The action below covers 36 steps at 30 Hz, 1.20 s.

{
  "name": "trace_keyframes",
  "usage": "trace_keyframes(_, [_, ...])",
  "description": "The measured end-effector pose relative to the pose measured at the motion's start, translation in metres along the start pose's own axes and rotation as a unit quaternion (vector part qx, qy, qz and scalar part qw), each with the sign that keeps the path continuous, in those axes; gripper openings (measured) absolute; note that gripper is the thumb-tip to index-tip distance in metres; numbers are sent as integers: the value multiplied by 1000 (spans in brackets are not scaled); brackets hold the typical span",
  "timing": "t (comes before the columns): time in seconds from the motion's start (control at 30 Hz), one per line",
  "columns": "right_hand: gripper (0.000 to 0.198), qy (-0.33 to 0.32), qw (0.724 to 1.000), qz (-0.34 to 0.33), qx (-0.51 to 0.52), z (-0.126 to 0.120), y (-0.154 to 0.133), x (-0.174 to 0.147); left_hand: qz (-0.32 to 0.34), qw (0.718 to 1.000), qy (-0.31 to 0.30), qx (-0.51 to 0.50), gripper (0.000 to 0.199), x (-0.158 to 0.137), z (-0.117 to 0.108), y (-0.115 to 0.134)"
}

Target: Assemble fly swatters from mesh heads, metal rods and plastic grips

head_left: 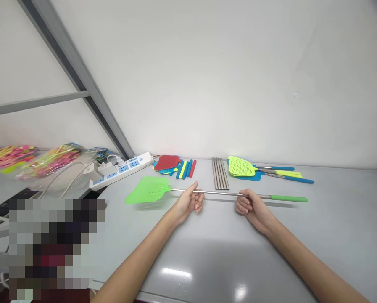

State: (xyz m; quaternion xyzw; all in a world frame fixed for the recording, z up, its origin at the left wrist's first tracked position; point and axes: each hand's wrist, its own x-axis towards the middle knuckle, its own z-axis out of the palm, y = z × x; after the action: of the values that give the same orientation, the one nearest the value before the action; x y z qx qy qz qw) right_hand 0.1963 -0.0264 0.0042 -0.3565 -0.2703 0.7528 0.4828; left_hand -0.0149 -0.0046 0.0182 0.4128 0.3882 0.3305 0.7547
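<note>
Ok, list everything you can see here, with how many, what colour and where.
green mesh fly swatter with telescopic metal rod: one, green head and grip, held above the table
grey table: one, foreground
bare metal rods: about five, silver, back centre
assembled fly swatters: a few, yellow-green and blue, back right
loose swatter heads: small pile, red on top, back left of the rods
loose handle grips: several, blue, yellow, red, beside the heads
white power strip: one, white and blue, left edge
packaged goods: pink and yellow, far left
left hand: closed on the rod
right hand: closed on the rod
</note>
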Motion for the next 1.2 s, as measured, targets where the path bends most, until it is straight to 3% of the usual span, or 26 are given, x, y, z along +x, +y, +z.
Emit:
trace_keyframes(0.67, [33,-53,994,-14,-90,4,5,-4,45,996,21,72,40,-6,14,-6])
trace_keyframes(1.2, [33,-110,982,0,-154,13,11,-8,40,993,-34,108,43,-8,30,-11])
